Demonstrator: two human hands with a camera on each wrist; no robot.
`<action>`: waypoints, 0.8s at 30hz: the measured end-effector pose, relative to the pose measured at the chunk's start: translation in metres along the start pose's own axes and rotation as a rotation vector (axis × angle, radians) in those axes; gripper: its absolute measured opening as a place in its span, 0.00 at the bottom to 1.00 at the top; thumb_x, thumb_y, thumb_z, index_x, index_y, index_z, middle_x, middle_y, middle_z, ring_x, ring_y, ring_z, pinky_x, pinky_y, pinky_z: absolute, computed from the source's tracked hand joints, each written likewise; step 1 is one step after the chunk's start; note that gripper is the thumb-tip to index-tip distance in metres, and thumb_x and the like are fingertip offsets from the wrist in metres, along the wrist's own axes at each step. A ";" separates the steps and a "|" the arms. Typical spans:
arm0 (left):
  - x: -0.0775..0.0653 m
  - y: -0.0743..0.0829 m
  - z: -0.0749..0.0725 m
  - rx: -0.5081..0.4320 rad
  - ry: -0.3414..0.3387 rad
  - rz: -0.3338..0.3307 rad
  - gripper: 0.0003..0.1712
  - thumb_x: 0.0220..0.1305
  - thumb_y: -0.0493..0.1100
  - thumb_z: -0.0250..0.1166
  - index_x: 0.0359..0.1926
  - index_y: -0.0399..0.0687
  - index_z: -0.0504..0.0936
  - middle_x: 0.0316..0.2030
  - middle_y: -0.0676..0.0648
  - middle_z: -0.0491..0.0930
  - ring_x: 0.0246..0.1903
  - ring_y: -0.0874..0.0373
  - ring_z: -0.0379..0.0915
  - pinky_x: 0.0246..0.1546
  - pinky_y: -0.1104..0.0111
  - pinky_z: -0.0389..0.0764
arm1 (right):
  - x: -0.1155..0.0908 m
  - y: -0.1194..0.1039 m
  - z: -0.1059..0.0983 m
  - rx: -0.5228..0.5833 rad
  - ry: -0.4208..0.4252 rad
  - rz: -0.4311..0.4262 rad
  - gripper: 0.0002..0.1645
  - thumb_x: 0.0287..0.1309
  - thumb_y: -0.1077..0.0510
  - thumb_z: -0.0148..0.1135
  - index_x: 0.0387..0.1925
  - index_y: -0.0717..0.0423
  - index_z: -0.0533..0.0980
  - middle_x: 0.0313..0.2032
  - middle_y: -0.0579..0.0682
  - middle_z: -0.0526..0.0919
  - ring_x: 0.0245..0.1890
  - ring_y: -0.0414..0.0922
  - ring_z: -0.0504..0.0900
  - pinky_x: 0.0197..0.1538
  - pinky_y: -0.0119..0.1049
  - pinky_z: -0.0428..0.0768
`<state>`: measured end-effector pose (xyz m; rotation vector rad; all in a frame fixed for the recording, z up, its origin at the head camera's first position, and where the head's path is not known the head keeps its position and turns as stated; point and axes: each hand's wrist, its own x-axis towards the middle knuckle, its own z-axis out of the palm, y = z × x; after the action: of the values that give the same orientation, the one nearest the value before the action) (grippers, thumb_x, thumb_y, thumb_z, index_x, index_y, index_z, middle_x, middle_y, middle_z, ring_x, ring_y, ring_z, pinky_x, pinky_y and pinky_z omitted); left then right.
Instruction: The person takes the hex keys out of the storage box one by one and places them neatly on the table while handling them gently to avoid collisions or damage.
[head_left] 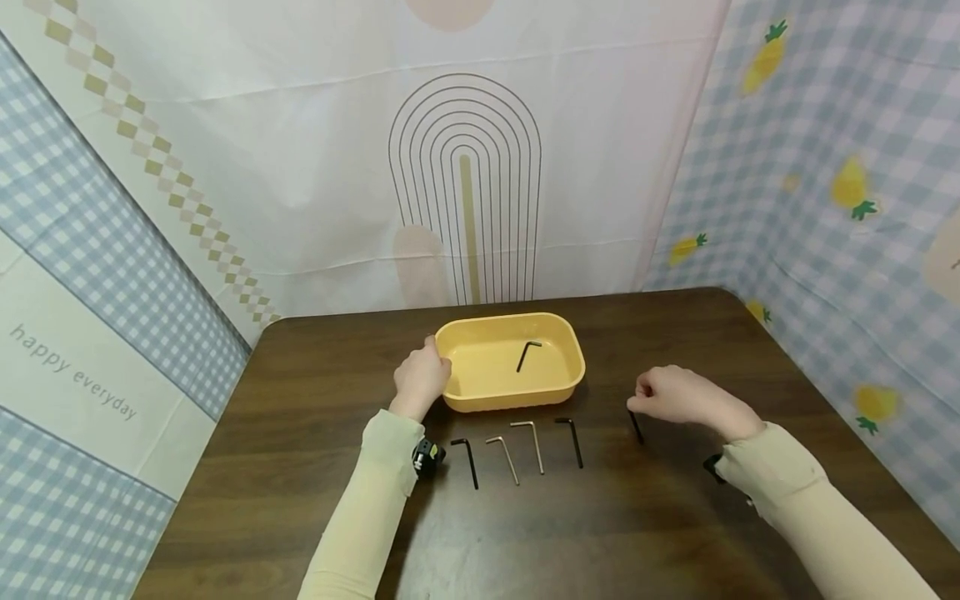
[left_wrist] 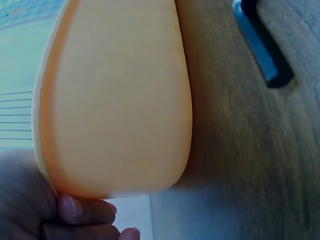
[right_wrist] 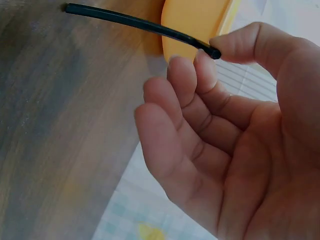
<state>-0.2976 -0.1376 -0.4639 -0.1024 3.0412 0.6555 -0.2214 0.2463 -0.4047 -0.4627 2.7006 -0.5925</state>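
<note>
At the left end of the yellow plastic tray [head_left: 510, 400], my left hand [head_left: 422, 379] grips the rim. The left wrist view shows the tray's side wall [left_wrist: 120, 100] with the curled fingers [left_wrist: 85, 210] at its end. Right of the tray, my right hand [head_left: 678, 396] pinches a black hex key [head_left: 636, 427] between thumb and fingertips. Seen from the right wrist, this hex key [right_wrist: 130, 20] points away from the hand and its short arm is hidden or end-on. Another black hex key [head_left: 525, 357] lies inside the tray.
In front of the tray lie a black hex key [head_left: 471, 463], two silvery hex keys [head_left: 509, 461] [head_left: 537, 448] and one more black hex key [head_left: 575, 442], roughly in a row. The brown wooden table [head_left: 315, 517] meets a patterned cloth backdrop [head_left: 322, 192].
</note>
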 end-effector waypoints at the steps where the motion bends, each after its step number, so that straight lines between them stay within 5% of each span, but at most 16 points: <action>1: 0.000 0.000 -0.001 0.000 0.000 0.000 0.33 0.73 0.47 0.53 0.75 0.39 0.62 0.34 0.39 0.82 0.26 0.50 0.76 0.30 0.55 0.77 | 0.002 0.000 -0.002 0.012 -0.012 0.007 0.21 0.66 0.53 0.59 0.18 0.48 0.65 0.15 0.42 0.63 0.15 0.39 0.61 0.25 0.36 0.64; 8: -0.001 0.001 -0.001 -0.008 -0.008 -0.005 0.33 0.74 0.47 0.52 0.75 0.39 0.62 0.36 0.38 0.83 0.27 0.50 0.76 0.31 0.54 0.78 | 0.016 0.007 -0.005 0.058 -0.069 0.047 0.19 0.67 0.52 0.59 0.20 0.51 0.68 0.17 0.44 0.69 0.15 0.41 0.66 0.24 0.37 0.70; 24: -0.002 0.001 0.000 -0.005 0.008 0.008 0.33 0.74 0.46 0.52 0.74 0.38 0.63 0.40 0.36 0.84 0.27 0.49 0.77 0.31 0.53 0.78 | 0.036 0.003 0.007 -0.141 -0.091 0.048 0.22 0.63 0.52 0.61 0.14 0.47 0.68 0.12 0.40 0.61 0.13 0.37 0.59 0.21 0.32 0.60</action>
<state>-0.2955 -0.1362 -0.4636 -0.0925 3.0493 0.6654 -0.2512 0.2331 -0.4209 -0.4478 2.6689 -0.3600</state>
